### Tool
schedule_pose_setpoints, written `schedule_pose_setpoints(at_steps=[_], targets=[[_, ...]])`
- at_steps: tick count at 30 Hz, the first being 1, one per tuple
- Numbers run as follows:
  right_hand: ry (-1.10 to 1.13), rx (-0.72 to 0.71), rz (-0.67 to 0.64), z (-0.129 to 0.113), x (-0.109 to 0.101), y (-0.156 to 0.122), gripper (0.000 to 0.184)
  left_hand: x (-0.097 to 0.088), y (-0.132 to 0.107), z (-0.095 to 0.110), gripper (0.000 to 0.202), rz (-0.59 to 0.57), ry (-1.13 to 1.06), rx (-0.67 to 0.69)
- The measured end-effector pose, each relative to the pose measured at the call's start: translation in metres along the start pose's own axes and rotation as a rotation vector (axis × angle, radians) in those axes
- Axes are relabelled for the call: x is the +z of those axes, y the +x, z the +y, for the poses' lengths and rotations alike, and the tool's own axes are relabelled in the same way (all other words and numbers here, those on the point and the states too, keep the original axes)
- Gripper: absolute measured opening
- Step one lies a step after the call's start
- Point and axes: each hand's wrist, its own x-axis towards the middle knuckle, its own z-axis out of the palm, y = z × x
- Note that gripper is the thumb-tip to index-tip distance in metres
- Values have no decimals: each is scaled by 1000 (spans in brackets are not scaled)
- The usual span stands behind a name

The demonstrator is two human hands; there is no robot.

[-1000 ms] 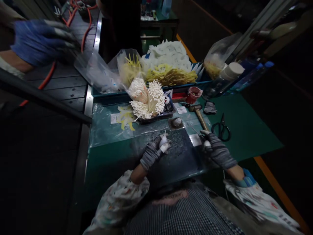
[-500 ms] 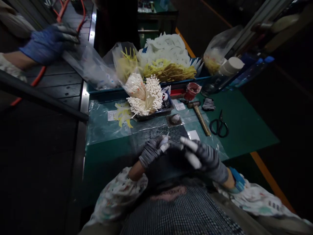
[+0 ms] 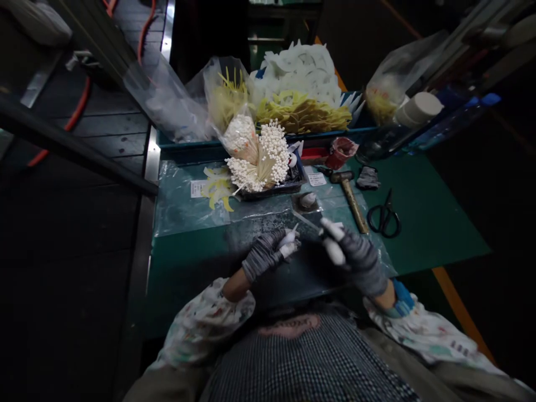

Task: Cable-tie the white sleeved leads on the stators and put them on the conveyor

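Note:
My left hand (image 3: 272, 251), in a grey striped glove with white fingertips, is closed around a small whitish bottle with a thin pointed tip (image 3: 288, 239). That tip points up and slightly right. To its right, my right hand (image 3: 352, 251), gloved alike, pinches a thin pale strip (image 3: 306, 220) between thumb and fingers. The strip slants up and left from the fingertips, apart from the bottle. Both hands are above a dark mat (image 3: 259, 229). Just beyond them a whitish cone-shaped piece (image 3: 309, 200) sits on a small square base.
Behind lie white-headed stamens (image 3: 257, 167), a yellow-white flower piece (image 3: 218, 187) and a blue tray (image 3: 188, 152) with pale and yellow petals (image 3: 304, 111). At right are a hammer (image 3: 354, 204), black scissors (image 3: 384, 215), a red cup (image 3: 341, 152) and bottles (image 3: 419, 111). A metal post (image 3: 96, 44) stands left.
The view has shifted a little. My right hand now shows a pale strip pointing up-left, where a dark blur was before. A co-worker's blue-gloved hand has left the upper left.

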Motion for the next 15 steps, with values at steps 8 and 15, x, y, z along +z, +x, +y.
schedule_pose_setpoints(at_steps=[8,15], targets=[[52,-69,-130,6,-2,3,43,-1,1,-5,51,-12,15,-3],[-24,-103,25,8,8,-1,47,-1,4,-14,51,-21,59,30]])
